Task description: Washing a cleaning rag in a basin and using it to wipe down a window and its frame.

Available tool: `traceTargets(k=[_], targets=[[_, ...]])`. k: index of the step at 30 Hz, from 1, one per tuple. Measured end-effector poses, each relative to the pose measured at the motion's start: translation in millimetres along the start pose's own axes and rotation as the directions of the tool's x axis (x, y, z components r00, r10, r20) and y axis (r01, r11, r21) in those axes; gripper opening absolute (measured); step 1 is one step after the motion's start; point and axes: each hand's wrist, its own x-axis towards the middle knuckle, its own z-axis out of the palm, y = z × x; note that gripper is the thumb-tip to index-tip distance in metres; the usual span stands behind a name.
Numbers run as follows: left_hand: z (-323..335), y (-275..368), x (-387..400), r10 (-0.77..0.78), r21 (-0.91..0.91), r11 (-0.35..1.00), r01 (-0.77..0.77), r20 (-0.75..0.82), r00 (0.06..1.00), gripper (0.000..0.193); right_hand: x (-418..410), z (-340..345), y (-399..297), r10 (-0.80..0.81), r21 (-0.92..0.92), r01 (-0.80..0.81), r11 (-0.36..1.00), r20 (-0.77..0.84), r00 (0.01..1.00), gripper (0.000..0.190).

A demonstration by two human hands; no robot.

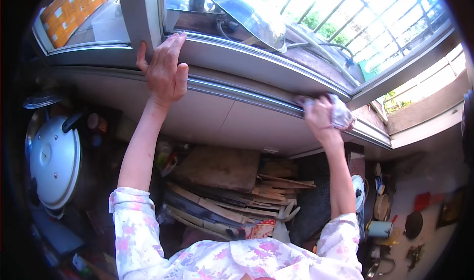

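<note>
My left hand [164, 70] rests with spread fingers against the bottom of a sliding window frame [229, 59], by its upright bar. Nothing is held in it. Further right, my right hand [320, 115] grips a bunched pale cloth [340, 111] and presses it on the metal window track [237, 92]. The cloth is slightly blurred, and its lower part is hidden under my fingers. Tiles [207, 113] cover the wall below the track.
A pressure cooker [55, 161] stands at the left. Split wood pieces [274, 191] and a board [218, 167] lie below me. Outside the glass are a shiny metal lid-like object [255, 16] and window bars [355, 5]. Pans and utensils [413, 224] hang or stand at the right.
</note>
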Motion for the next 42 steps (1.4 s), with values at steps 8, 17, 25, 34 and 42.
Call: traceTargets(k=[8,17,25,34,42], targets=[[-5,-9,-5,0.021,-0.12,0.993,-0.018,0.024,0.999,0.051,86,29,-171,-0.198,0.606,0.263,0.751,-0.174,0.965,0.028],[4,0,1,0.053,-0.229,0.971,-0.065,-0.059,0.997,0.057,130,46,-204,-0.368,0.864,0.354,0.358,-0.218,0.904,0.031],[5,-10,-7,0.009,0.083,0.997,-0.009,0.004,1.0,0.059,37,-7,-37,-0.12,0.668,0.199,0.717,-0.162,0.979,0.033],[8,3,-3,-0.007,0.033,0.999,0.008,-0.044,0.999,0.059,-2,6,-12,0.112,0.555,0.014,0.832,-0.193,0.975,0.035],[12,1,-2,0.051,0.226,0.972,-0.065,0.071,0.996,0.058,114,38,-193,-0.212,0.831,0.197,0.52,-0.099,0.972,0.025]])
